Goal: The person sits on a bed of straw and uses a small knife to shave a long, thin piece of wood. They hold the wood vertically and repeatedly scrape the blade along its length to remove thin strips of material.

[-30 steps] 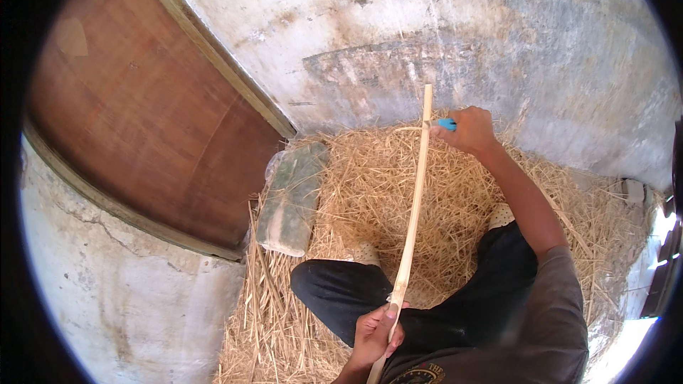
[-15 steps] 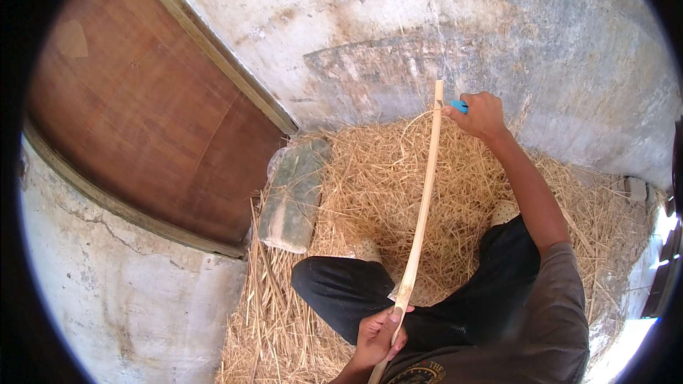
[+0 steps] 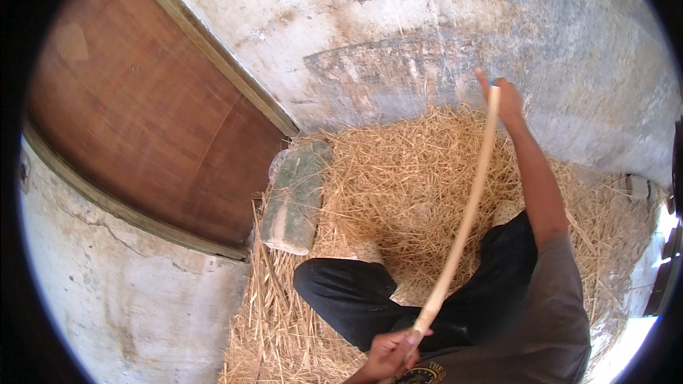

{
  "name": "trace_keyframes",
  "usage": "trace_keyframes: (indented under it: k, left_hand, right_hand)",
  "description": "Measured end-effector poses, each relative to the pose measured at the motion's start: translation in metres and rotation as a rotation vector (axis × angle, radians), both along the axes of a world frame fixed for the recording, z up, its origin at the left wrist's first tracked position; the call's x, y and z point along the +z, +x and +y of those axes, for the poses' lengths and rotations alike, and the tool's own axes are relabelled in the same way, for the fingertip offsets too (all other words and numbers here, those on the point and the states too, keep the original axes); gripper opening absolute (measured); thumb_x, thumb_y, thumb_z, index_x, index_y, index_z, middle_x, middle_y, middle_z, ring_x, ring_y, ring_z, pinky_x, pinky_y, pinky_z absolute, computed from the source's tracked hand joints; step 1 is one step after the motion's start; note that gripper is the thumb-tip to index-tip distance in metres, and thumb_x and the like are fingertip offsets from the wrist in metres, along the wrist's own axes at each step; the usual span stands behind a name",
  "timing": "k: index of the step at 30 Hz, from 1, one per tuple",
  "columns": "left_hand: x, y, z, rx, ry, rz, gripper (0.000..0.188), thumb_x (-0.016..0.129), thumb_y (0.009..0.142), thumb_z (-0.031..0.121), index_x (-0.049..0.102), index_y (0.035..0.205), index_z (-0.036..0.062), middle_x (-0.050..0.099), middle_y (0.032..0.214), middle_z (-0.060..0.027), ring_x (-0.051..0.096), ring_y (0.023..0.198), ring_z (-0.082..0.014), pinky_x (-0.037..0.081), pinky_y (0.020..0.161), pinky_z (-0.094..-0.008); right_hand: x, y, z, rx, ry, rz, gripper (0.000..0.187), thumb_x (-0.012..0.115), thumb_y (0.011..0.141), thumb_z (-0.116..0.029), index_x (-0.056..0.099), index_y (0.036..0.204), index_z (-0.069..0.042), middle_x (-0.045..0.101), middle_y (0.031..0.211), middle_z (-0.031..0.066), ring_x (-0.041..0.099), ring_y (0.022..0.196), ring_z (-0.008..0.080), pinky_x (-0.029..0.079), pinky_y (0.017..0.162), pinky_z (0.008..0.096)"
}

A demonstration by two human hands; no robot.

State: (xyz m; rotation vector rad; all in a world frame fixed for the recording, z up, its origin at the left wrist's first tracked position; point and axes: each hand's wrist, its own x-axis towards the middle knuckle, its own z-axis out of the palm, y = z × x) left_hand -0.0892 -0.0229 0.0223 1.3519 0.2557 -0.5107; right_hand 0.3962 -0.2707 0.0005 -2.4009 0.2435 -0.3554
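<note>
The left hand [image 3: 391, 353] pinches the pale strip [image 3: 466, 224] toward its near end. The strip's far end partly covers the right hand [image 3: 510, 103], one digit extended; whether that hand grips anything I cannot tell.

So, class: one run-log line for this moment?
left hand: grip on pale strip | right hand: at strip's far end, blue item mostly hidden | straw around
</note>
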Motion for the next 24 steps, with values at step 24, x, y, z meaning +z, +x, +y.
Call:
trace_keyframes:
  k: [24]
  left_hand:
    - [-0.018, 0.064, 0.025, 0.474, -0.514, -0.069, 0.034, 0.036, 0.103, 0.023, 0.054, 0.118, -0.0011, 0.037, 0.046, 0.0014, 0.028, 0.029, -0.0061, 0.026, 0.034, -0.0217]
  right_hand:
    - [-0.003, -0.199, 0.119, 1.039, -0.258, -0.231, 0.081, 0.045, 0.074, -0.082, 0.058, 0.05, -0.006, 0.048, 0.042, 0.0115, 0.054, 0.04, 0.0295, 0.039, 0.04, 0.0413]
